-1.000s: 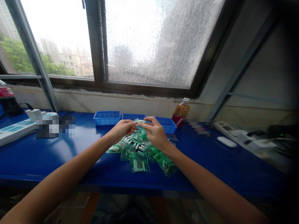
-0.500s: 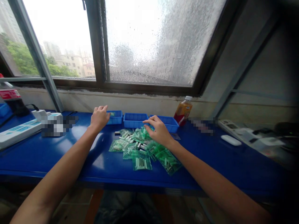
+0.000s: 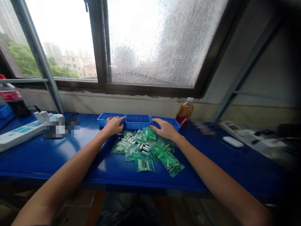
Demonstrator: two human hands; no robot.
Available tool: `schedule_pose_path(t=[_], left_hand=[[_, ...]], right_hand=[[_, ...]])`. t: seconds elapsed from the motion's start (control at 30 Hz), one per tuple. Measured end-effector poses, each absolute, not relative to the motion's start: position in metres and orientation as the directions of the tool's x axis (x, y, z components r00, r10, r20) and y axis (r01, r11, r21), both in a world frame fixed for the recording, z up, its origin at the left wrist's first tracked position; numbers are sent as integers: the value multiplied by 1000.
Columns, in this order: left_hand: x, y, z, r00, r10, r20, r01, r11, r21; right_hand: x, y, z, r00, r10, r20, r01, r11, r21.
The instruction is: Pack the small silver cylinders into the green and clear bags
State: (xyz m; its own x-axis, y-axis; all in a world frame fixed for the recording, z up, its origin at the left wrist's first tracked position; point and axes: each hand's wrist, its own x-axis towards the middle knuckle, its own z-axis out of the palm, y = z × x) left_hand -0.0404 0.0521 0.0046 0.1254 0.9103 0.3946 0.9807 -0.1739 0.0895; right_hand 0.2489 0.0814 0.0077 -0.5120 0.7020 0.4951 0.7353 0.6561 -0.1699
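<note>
Three blue plastic bins stand in a row at the back of the desk: a left bin [image 3: 101, 121], a middle bin [image 3: 138, 126] and a right bin [image 3: 175, 123]. My left hand [image 3: 114, 125] is in front of the left bin, fingers stretched toward the middle bin's left end. My right hand [image 3: 165, 128] is by the right bin, fingertips near the gap beside the middle bin. Both hands are open and hold nothing I can see; whether the fingertips touch the bins I cannot tell. Between my forearms lies a pile of green-tinted plastic bags [image 3: 144, 164] with small metallic pieces.
A bottle of amber drink [image 3: 185, 111] stands right of the bins. To the left are a white power strip [image 3: 25, 130] and a dark cola bottle [image 3: 14, 102]. A white oval case [image 3: 232, 142] lies on the right of the blue desk [image 3: 211, 150].
My left hand has moved right and slightly down, from the left bin's left side toward the middle bin. My right hand has shifted right, off the pile, toward the right bin.
</note>
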Motion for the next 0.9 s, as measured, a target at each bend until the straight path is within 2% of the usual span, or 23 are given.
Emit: schedule_pose_path(t=[0.33,0.67,0.83,0.9], left_hand=[[-31,48,1,243,848,471,952,-302,54],[-34,49,2,315,838,445,924,-379,60],[-27,37,15,285,767,575,920,-387,61],[-23,30,23,314,753,578,897,-436,79]], right_hand=[[249,83,7,-570,630,528,670,728,-145],[254,82,13,-606,617,503,587,773,-240],[253,80,12,-587,616,525,579,773,-259],[251,78,13,-566,603,562,587,774,-240]])
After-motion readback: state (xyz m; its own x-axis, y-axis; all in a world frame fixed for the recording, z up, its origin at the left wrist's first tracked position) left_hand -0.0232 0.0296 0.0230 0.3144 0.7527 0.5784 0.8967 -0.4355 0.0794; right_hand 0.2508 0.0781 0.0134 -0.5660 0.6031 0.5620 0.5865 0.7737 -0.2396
